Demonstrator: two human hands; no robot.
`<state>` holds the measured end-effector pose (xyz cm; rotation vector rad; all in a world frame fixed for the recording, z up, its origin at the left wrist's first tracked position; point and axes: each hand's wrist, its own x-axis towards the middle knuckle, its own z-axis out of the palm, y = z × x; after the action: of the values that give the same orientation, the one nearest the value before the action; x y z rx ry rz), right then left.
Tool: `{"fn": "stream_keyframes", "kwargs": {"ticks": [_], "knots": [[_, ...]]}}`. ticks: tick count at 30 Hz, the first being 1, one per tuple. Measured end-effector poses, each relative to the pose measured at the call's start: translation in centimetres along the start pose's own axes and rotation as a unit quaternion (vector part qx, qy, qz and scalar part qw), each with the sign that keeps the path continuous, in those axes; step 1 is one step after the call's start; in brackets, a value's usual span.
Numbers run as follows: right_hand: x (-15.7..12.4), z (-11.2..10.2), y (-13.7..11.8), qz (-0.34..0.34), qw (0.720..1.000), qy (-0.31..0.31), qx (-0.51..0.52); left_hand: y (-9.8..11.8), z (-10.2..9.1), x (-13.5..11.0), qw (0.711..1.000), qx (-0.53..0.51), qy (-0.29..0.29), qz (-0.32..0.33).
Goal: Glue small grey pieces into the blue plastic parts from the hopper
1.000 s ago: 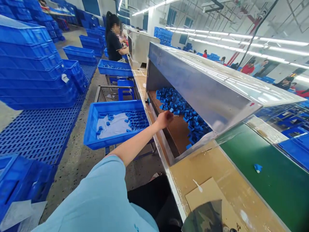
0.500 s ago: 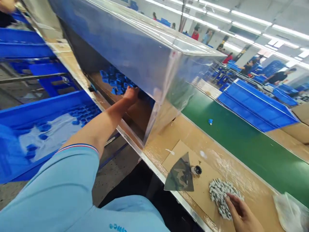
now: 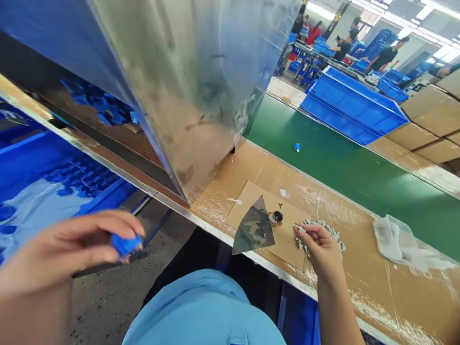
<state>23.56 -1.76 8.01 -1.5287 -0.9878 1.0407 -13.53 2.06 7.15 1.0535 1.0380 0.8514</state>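
My left hand (image 3: 82, 239), partly blurred, pinches a small blue plastic part (image 3: 125, 244) at the left, over the floor and beside the blue crate. My right hand (image 3: 321, 247) is closed in a pinch on a small grey piece (image 3: 299, 228) above the pile of grey pieces (image 3: 336, 235), which it partly covers. Left of the pile, a small round pot with a black inside (image 3: 277, 216) rests on a cardboard sheet (image 3: 246, 196). A dark, stained triangular sheet (image 3: 255, 229) lies beside the pot, its corner reaching the table edge. More blue parts (image 3: 102, 103) are heaped under the metal hood.
The big metal hood (image 3: 187, 96) rises at the left of the table. A green conveyor belt (image 3: 338, 172) runs behind, carrying one blue part (image 3: 296, 147). A clear plastic tub (image 3: 393, 235) sits at the right. A blue crate (image 3: 108, 199) holding blue parts stands lower left. Several people work in the background.
My left hand has come out from under the hood with a blue part. My right hand has lifted a grey piece from the pile. The view has turned right.
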Motion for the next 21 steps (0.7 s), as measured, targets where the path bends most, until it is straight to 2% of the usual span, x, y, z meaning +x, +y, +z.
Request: {"fn": "stream_keyframes", "kwargs": {"ticks": [2,5,7,10,12,15,21], "knots": [[0.0,0.9,0.0,0.014,0.999,-0.02,0.032,-2.0,2.3,-1.6,1.0,-0.013,-0.024,-0.01],[-0.5,1.6,0.3,0.021,0.998,-0.044,0.049,-3.0,5.2,-2.4,0.997,-0.037,-0.066,-0.018],[-0.9,1.7,0.5,0.019,0.997,-0.052,0.048,-3.1,7.3,-1.5,0.995,-0.062,-0.072,-0.022],[-1.5,1.7,0.8,0.009,0.998,-0.055,0.036,-3.4,10.5,0.9,0.991,-0.132,-0.028,-0.028],[-1.6,1.6,0.9,0.008,0.998,-0.054,0.028,-4.0,12.1,2.2,0.982,-0.184,-0.026,-0.039],[-1.5,1.5,1.1,0.016,0.998,-0.055,0.02,-4.9,13.4,3.1,0.967,-0.242,-0.048,-0.063],[-0.8,1.4,1.5,0.022,0.998,-0.062,0.012,-5.4,13.6,2.9,0.953,-0.279,-0.069,-0.093]]}}
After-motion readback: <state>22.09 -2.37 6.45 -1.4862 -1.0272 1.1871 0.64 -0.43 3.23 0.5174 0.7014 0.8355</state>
